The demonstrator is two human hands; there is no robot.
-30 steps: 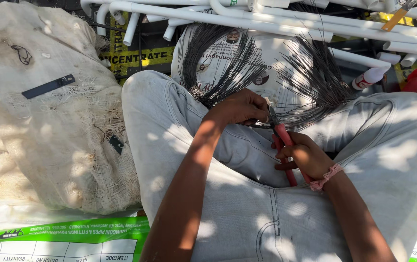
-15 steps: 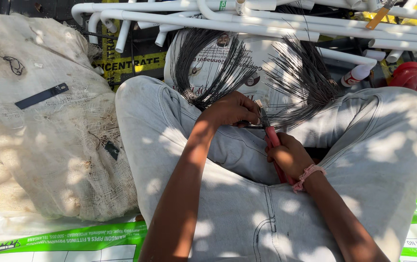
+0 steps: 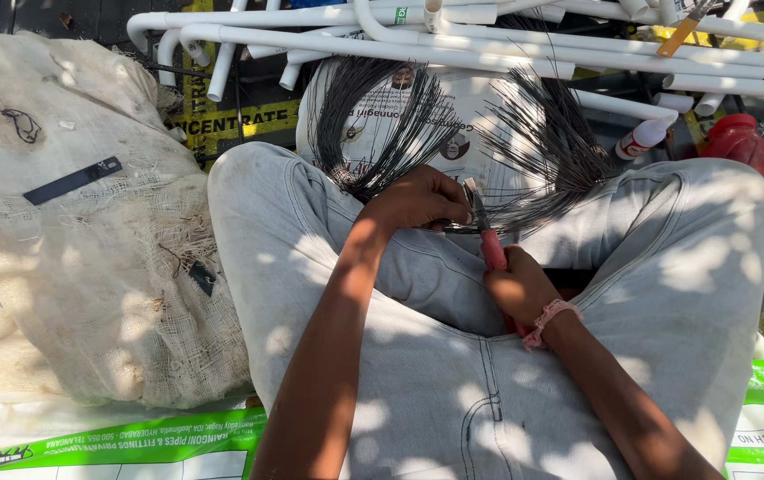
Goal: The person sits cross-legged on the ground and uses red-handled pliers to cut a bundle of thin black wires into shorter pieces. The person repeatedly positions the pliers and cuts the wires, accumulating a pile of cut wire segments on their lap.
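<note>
We see a bundle of thin black wire strands (image 3: pixel 400 133), bent in a loop whose two ends fan out like brushes, one toward the upper left and one toward the upper right, over the knees of light grey trousers (image 3: pixel 311 231). The narrow gathered middle of the bundle runs roughly across, left to right, in the lap. Our left hand (image 3: pixel 422 197) is clenched around that gathered part. Our right hand (image 3: pixel 517 286), a pink band at its wrist, is closed around the red handles of a pair of pliers (image 3: pixel 487 236); the tool's long axis runs up and slightly left, its metal nose pointing at the wire just beside the left hand. We cannot tell whether the nose actually bites the strands, since fingers cover the spot. The lower handles are hidden in the right palm. White plastic pipes (image 3: pixel 489 49) lie beyond the knees, and a pale mesh sack (image 3: pixel 71 267) sits to the left.
</note>
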